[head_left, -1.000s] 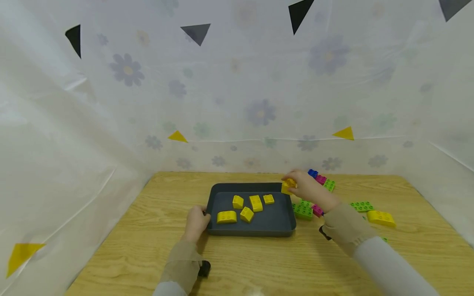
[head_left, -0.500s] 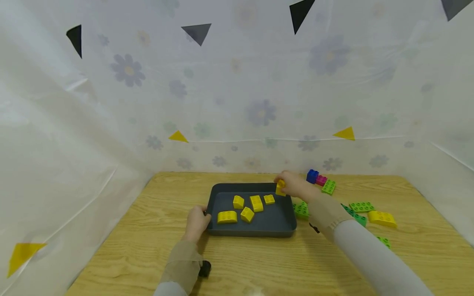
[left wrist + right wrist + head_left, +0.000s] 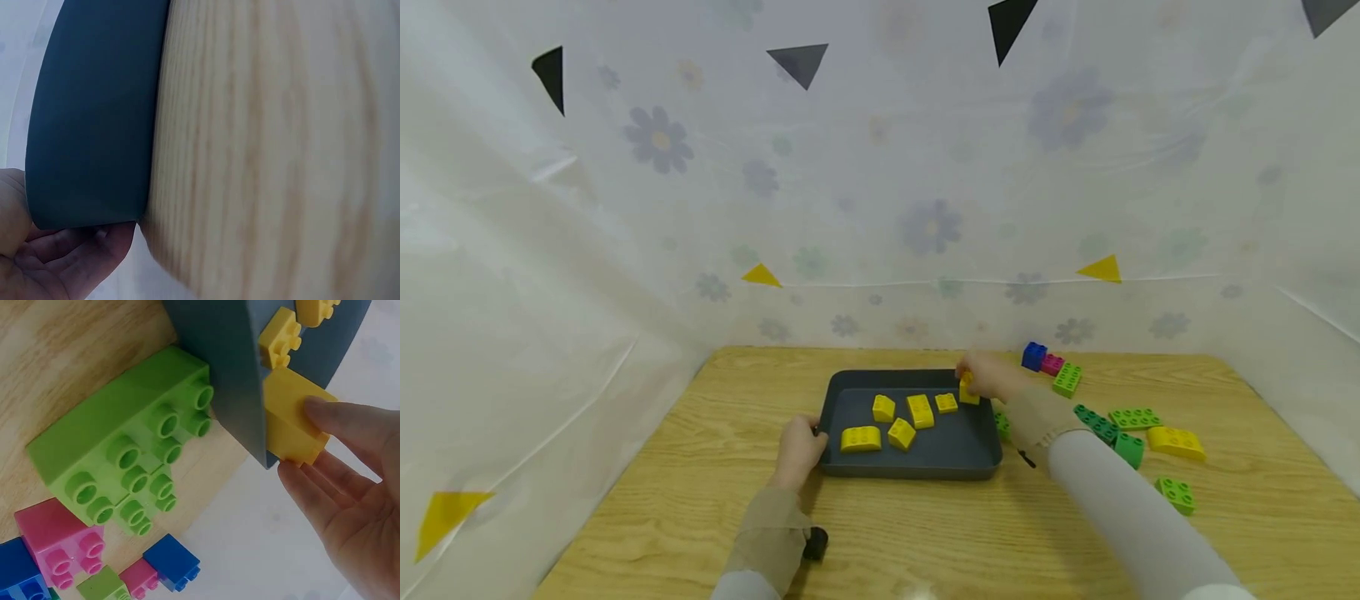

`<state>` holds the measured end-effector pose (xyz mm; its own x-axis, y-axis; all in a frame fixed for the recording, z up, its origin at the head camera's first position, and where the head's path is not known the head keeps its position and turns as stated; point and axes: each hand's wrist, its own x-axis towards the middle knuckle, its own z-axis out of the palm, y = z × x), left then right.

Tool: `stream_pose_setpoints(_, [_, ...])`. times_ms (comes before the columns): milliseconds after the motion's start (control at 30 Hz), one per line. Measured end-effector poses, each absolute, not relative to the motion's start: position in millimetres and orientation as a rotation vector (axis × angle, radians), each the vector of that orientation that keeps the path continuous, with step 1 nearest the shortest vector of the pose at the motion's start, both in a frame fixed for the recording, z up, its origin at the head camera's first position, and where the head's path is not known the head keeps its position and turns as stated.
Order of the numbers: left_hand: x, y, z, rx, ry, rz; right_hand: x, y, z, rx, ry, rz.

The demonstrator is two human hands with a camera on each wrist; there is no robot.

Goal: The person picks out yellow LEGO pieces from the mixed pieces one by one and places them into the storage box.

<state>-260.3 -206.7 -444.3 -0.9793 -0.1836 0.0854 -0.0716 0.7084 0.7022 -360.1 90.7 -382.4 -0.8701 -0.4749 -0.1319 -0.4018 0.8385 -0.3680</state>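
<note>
Fingers (image 3: 331, 415) pinch yellow brick (image 3: 290, 422) — over tray (image 3: 985, 454)

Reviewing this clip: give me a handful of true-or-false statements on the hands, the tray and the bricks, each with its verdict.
1. The right hand holds a yellow brick over the dark tray. True.
2. The left hand holds a green brick. False: it grips the tray's near left corner.
3. Yellow bricks lie inside the tray. True.
4. The blue brick lies in the tray. False: it sits on the wooden table, beyond the tray's right side.
</note>
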Motion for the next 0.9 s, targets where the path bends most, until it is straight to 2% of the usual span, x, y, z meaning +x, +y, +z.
stream_pose_setpoints(900, [-260.7,-205.0,-441.1,0.253,-2.784,-1.143,-355.7,86.1,-396.6,-0.652,2.792,-0.4])
